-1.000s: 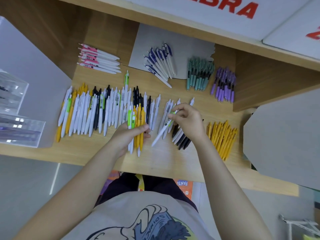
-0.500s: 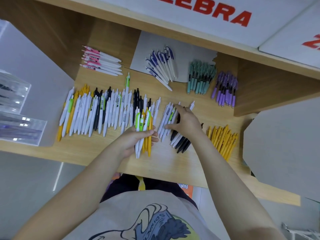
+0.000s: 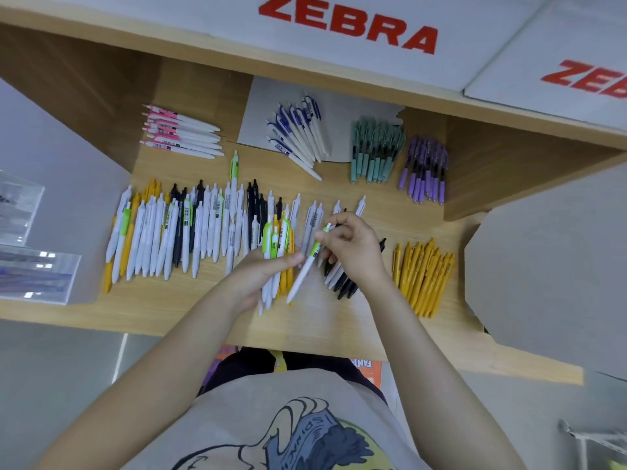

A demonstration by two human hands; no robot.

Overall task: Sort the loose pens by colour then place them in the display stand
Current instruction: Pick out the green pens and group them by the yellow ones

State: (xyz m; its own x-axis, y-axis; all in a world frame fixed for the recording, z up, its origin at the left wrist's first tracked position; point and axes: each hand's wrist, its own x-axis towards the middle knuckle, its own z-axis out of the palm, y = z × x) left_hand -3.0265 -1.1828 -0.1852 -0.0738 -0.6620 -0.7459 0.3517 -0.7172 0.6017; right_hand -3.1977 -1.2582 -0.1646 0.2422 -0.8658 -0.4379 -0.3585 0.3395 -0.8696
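The right hand pinches a white pen with a green clip near its top end, fingers curled around the barrel, the pen slanting down toward the person over the wooden shelf. Just to the left of that pen, the left hand grips a small bundle of green-clipped and orange pens, thumb pressed across them and fingers curled beneath. Further left of the bundle lies a long row of mixed loose pens, white, black and orange. Right of the held pen sits a sorted pile of orange pens. Behind it, toward the back of the shelf, lie sorted groups: pink-clipped pens, blue-clipped pens, teal pens and purple pens. A clear acrylic stand sits far left of the row.
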